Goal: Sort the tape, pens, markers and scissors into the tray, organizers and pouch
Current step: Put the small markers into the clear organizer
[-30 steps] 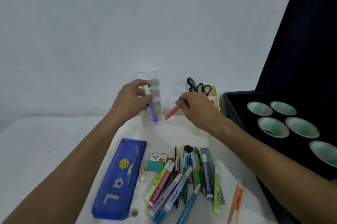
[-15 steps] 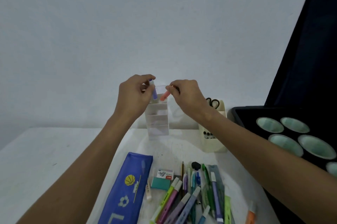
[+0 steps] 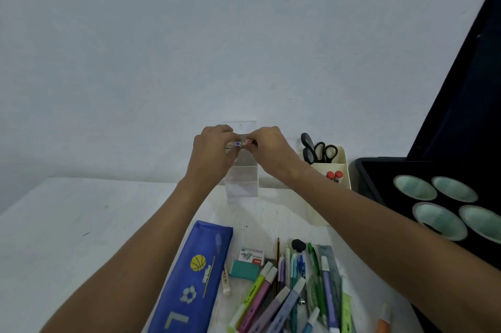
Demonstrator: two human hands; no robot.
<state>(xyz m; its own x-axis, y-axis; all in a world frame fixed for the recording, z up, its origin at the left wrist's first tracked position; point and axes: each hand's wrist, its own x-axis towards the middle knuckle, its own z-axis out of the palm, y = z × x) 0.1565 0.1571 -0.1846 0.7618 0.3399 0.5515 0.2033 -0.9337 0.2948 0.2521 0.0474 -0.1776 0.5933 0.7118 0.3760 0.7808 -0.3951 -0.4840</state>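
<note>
Right now both hands meet over the top of the clear organizer [image 3: 241,178] standing at the back of the tabletop [image 3: 81,224]. The left hand [image 3: 214,148] has its fingers curled round a purple marker [image 3: 237,144], only the end of which shows, and the right hand [image 3: 271,147] pinches a red-orange marker [image 3: 249,141] in the same way, the two ends almost touching just above the organizer's upper compartment. Whether the markers are already partly inside cannot be told, since the fingers cover them. Just to the right, the cream organizer [image 3: 340,197] already holds the black scissors [image 3: 318,152] upright in its back section and two red-capped items [image 3: 334,176] in a lower slot, so the scissors look sorted. The black tray [image 3: 379,183] at the far right carries several rolls of tape [image 3: 439,220], which suggests that part is finished as well. Much is left, though: a loose heap of pens and markers [image 3: 292,292] lies near the front edge, along with an eraser [image 3: 244,270], a small staple box [image 3: 251,257] and an orange marker [image 3: 382,322] off to the right. The blue pouch [image 3: 192,278] lies flat beside the heap, and nothing shows it has been filled. By this reckoning the task is roughly at its middle.
</note>
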